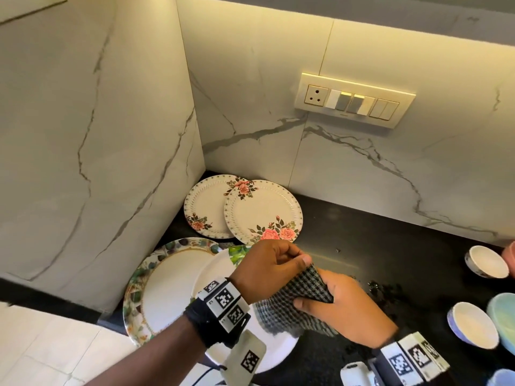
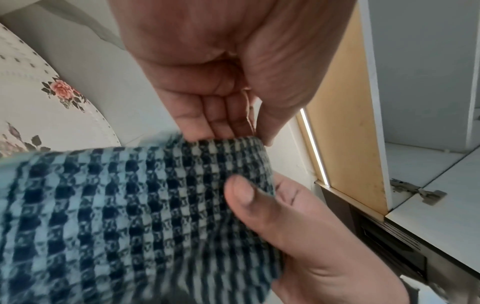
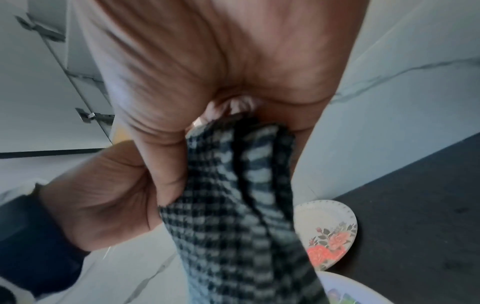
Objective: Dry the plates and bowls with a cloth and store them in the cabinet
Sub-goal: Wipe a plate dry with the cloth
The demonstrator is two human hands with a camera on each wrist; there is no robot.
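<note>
A black-and-white checked cloth (image 1: 295,305) (image 2: 130,205) (image 3: 233,205) hangs over the plates between both hands. My left hand (image 1: 302,260) (image 2: 226,133) pinches its top edge. My right hand (image 1: 317,293) (image 3: 207,123) grips the cloth just below, thumb on the fabric. Under the hands lie a leaf-rimmed plate (image 1: 167,288) and a white plate (image 1: 217,271) overlapping it. Two rose-patterned plates (image 1: 206,204) (image 1: 262,210) overlap in the counter's corner. White bowls (image 1: 486,264) (image 1: 472,324) stand at the right.
The black counter (image 1: 376,240) is hemmed in by marble walls on the left and at the back, with a switch panel (image 1: 354,100) above. A teal bowl (image 1: 504,316) sits at the right edge. An open cabinet door with hinge (image 2: 415,191) shows overhead.
</note>
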